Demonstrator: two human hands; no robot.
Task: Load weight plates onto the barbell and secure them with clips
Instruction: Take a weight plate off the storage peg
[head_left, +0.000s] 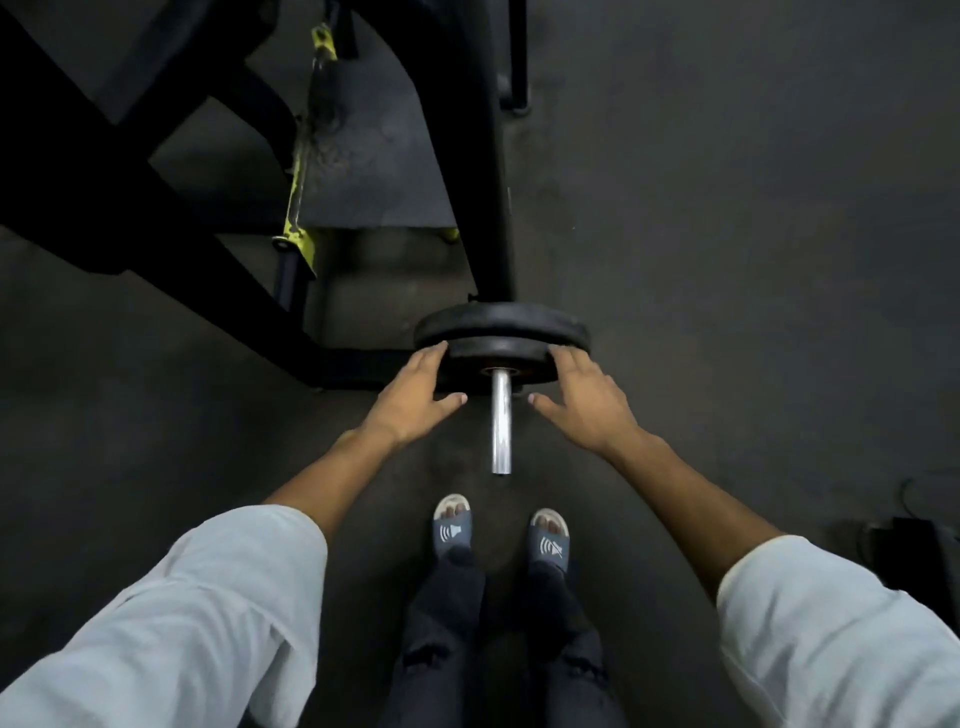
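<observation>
On the bare steel barbell sleeve (501, 421) in front of you, two black weight plates (501, 338) are sitting one against the other, near the black rack upright (485, 171). Your left hand (415, 397) is cupping the nearer plate's left rim, fingers spread and thumb reaching inward; your right hand (584, 400) is mirroring it on the right rim, also spread wide. Both arms are stretching forward from white sleeves (171, 618). Beyond, a yellow-trimmed machine frame (301, 208) is crowding the left side, and your sandalled feet (452, 525) are standing just behind the sleeve's free end.
</observation>
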